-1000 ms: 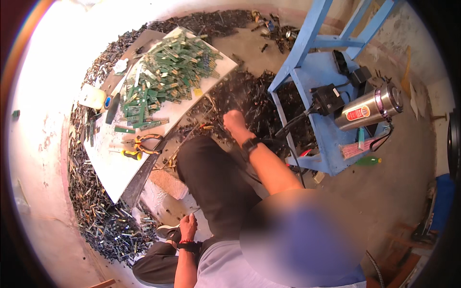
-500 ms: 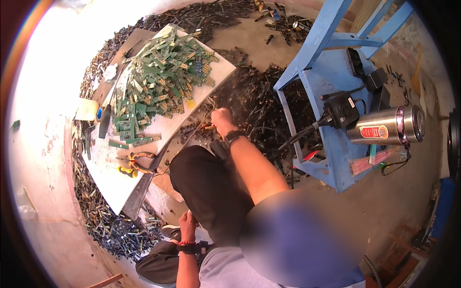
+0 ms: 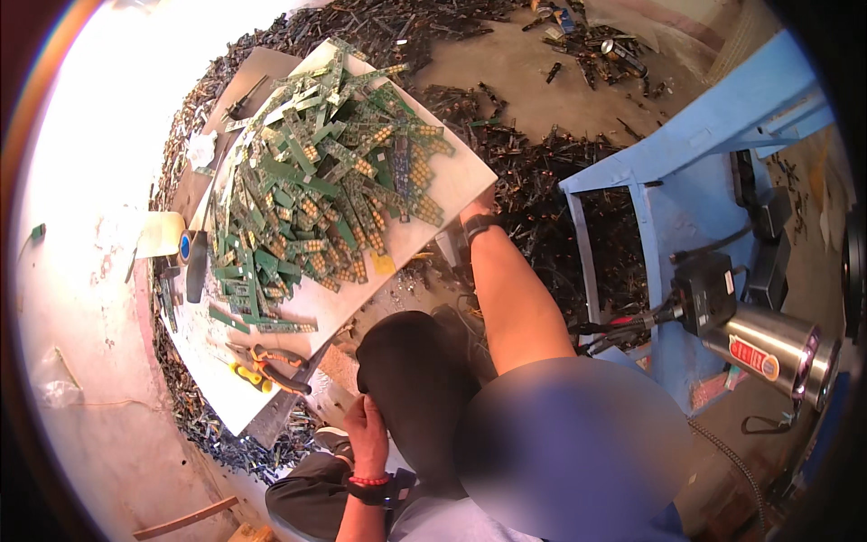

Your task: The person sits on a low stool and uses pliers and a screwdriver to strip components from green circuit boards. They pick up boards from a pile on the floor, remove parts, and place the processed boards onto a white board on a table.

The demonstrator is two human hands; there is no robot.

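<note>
My right hand [image 3: 476, 206] reaches forward to the right corner of a white board [image 3: 456, 185]; the board's edge hides its fingers, so I cannot tell what they touch. My left hand [image 3: 366, 432] rests low beside my knee, its fingers curled closed; anything inside them is hidden. Heaped on the board is a pile of narrow green circuit-board strips [image 3: 316, 181] with rows of gold pads. At the board's near edge lie orange-and-black pliers [image 3: 275, 361] and a yellow-handled tool [image 3: 250, 377]. A black-handled screwdriver [image 3: 196, 266] sits at its left side.
Dark scrap pieces [image 3: 533, 208] cover the floor around the board. To the right stands a blue wooden chair [image 3: 673, 235] carrying black adapters [image 3: 709, 289] with cables and a steel flask [image 3: 763, 348]. A tape roll [image 3: 161, 235] is at the left wall.
My right hand has moved forward to the board's right corner, where its fingers are now covered. The whole view has shifted. My left hand stays by the knee.
</note>
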